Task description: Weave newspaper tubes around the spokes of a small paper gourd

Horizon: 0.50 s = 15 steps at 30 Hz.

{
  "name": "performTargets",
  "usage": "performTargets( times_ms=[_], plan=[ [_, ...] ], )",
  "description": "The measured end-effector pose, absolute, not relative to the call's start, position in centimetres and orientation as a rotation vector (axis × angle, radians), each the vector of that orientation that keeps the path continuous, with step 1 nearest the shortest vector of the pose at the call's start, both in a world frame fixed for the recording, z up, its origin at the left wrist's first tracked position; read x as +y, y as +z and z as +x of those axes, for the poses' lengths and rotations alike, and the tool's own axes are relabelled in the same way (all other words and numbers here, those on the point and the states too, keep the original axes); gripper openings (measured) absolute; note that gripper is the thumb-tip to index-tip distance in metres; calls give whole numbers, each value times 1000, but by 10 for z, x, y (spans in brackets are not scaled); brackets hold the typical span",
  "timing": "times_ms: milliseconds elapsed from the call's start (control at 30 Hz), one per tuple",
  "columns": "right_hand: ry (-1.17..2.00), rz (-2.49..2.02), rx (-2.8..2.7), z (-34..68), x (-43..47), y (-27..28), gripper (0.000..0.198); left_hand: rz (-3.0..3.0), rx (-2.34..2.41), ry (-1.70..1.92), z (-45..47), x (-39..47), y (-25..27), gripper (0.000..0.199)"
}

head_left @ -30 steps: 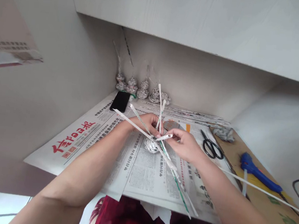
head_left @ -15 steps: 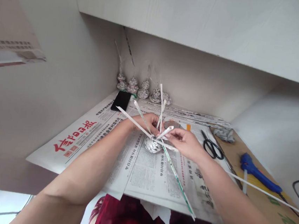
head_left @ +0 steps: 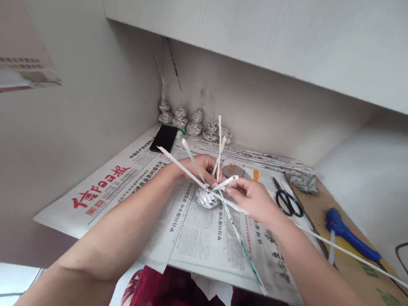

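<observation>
A small woven newspaper ball (head_left: 206,199) sits on newspaper between my hands. Several rolled paper tubes fan out from its top, among them a white tube (head_left: 181,166) slanting up left and a green-patterned tube (head_left: 241,244) running down toward the near edge. My left hand (head_left: 204,167) is closed on a paper tube just behind the ball, its fingertips partly hidden by the upright tubes. From the right, my right hand (head_left: 253,198) pinches a paper tube beside the ball's top. The fingertips of both hands are nearly together.
Several woven gourd shapes (head_left: 194,123) line the back wall near a black phone (head_left: 164,138). Loose paper tubes (head_left: 261,156) lie along the back. At right are black scissors (head_left: 288,199), a crumpled grey cloth (head_left: 304,183) and a blue glue gun (head_left: 352,237) on cardboard. A panel overhangs the table.
My right hand has shifted slightly at the ball's top, and the tube under it now points a little lower to the right. My left hand stays in place.
</observation>
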State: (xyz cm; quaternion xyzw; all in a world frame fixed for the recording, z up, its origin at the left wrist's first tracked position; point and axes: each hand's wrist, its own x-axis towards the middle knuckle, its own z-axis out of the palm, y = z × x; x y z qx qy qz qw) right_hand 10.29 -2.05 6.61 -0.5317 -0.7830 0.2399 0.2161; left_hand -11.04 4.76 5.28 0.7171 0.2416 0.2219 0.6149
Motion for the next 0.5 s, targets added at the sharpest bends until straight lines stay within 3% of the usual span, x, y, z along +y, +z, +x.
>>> performTargets(
  times_ms=[300,500],
  plan=[
    [429,-1535,-2266,98,-31,75,17,1670,536,525,-109,48,51,24],
    [482,-1527,-2220,105,-41,74,19,1626,614,536,-107,43,56,18]
  ],
)
